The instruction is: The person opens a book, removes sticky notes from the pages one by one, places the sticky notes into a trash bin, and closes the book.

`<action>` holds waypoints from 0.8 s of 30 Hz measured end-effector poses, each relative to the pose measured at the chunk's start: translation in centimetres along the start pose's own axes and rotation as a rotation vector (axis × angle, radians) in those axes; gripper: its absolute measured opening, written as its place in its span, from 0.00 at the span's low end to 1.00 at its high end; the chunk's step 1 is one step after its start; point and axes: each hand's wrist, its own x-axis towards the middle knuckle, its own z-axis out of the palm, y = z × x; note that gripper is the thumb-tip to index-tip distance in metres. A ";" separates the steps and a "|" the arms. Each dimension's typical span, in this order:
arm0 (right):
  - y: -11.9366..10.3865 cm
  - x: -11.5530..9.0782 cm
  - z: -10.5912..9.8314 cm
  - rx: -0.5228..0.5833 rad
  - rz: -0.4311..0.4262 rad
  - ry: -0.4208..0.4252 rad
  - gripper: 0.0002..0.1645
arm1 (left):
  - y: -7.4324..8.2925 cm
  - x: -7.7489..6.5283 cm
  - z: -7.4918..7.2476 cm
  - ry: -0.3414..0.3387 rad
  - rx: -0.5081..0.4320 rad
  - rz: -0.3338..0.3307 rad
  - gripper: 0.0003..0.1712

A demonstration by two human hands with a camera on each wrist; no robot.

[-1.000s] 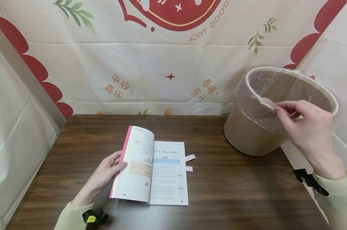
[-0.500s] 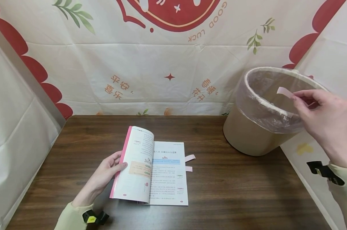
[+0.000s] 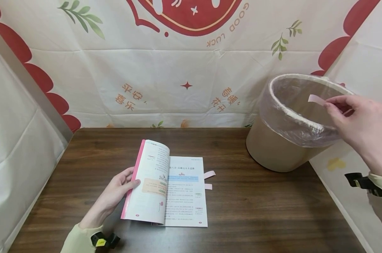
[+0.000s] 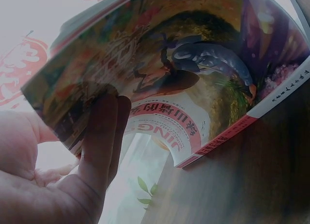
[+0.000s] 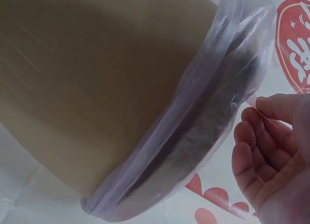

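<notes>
One pink strip (image 3: pixel 316 99) is pinched in the right grip (image 3: pixel 364 128), at the mouth of the bin (image 3: pixel 273 147).
The strip's long side runs sideways, its free end pointing left. I think this is the throwing-away step, so next I'd want it let go over the bin. Farther out, the left grip (image 3: pixel 118 186) pinches the lifted side of an open book (image 3: pixel 186 202) on the worktop (image 3: pixel 257 211); its long side points toward the far edge, and two more strips (image 3: pixel 209 174) stick out.
</notes>
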 end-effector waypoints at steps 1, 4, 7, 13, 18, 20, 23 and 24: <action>0.1 0.1 0.0 -0.010 0.000 -0.006 0.17 | 0.0 0.0 0.0 0.000 0.003 0.001 0.35; 0.4 0.4 0.0 -0.045 -0.001 -0.025 0.16 | 0.0 0.0 0.0 -0.003 0.001 0.003 0.35; 0.8 0.5 0.1 -0.068 -0.003 -0.047 0.16 | -0.1 0.0 -0.1 -0.008 -0.003 0.008 0.35; 1.7 0.9 0.4 -0.116 -0.029 -0.097 0.15 | -0.1 0.0 -0.2 -0.008 -0.006 0.008 0.35; 2.2 1.1 0.4 -0.133 -0.013 -0.139 0.15 | 0.0 0.1 -0.1 -0.001 0.001 -0.001 0.35; 2.4 1.2 0.4 -0.145 0.011 -0.162 0.15 | 0.0 0.1 -0.1 0.001 -0.003 -0.004 0.35; 2.6 1.3 0.4 -0.163 0.028 -0.187 0.16 | 0.0 0.1 -0.1 0.004 -0.009 -0.006 0.35; 2.7 1.3 0.4 -0.166 0.038 -0.198 0.16 | 0.0 0.1 -0.1 0.005 -0.011 -0.007 0.35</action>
